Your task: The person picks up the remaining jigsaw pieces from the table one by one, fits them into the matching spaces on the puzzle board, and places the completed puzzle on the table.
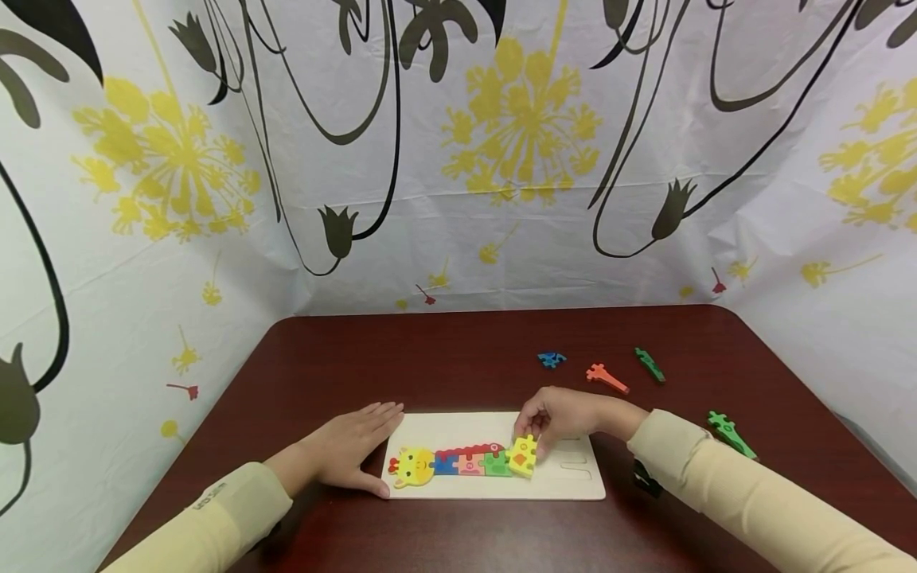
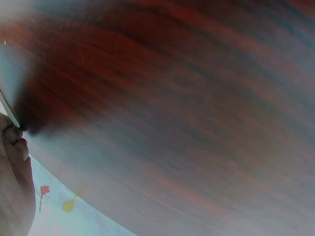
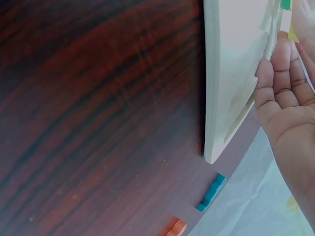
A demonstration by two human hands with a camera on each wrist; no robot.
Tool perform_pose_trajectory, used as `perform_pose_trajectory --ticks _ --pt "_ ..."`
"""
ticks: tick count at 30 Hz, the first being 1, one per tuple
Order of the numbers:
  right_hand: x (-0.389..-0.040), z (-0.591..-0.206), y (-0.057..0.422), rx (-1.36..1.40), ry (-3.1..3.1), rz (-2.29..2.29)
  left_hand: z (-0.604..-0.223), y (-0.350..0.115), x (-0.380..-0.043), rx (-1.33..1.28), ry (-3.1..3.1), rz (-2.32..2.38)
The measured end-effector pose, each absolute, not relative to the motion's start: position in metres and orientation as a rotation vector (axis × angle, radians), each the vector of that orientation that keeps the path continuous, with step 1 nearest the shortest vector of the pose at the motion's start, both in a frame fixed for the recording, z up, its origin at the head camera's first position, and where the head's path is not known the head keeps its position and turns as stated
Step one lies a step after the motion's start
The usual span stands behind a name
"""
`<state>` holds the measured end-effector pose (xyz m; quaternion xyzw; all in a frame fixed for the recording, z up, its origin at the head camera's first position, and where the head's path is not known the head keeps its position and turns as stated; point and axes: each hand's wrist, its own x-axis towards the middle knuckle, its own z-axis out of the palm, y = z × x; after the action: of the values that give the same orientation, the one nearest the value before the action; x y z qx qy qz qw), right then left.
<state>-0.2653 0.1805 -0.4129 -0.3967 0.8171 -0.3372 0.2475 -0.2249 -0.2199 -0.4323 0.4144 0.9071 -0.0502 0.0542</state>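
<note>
Left hand (image 1: 354,447) spread wide at left edge of board (image 1: 494,488), right hand (image 1: 555,415) pinching yellow piece (image 1: 522,457) over board, nearer its right edge.

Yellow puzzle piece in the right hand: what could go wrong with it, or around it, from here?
The yellow puzzle piece, held by the right hand, looks askew to the row, so it might jam or nudge the green row piece.
The board could slide if the left hand at its edge lets go.
The right sleeve might brush the loose green piece beside it.
</note>
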Motion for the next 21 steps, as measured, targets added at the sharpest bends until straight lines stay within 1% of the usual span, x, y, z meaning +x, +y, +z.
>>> perform_pose_trajectory --ticks 21 --pt "-0.2652 -0.4116 0.1762 -1.059 2.203 -0.882 -0.4333 -0.2206 -0.2258 1.25 2.76 -0.166"
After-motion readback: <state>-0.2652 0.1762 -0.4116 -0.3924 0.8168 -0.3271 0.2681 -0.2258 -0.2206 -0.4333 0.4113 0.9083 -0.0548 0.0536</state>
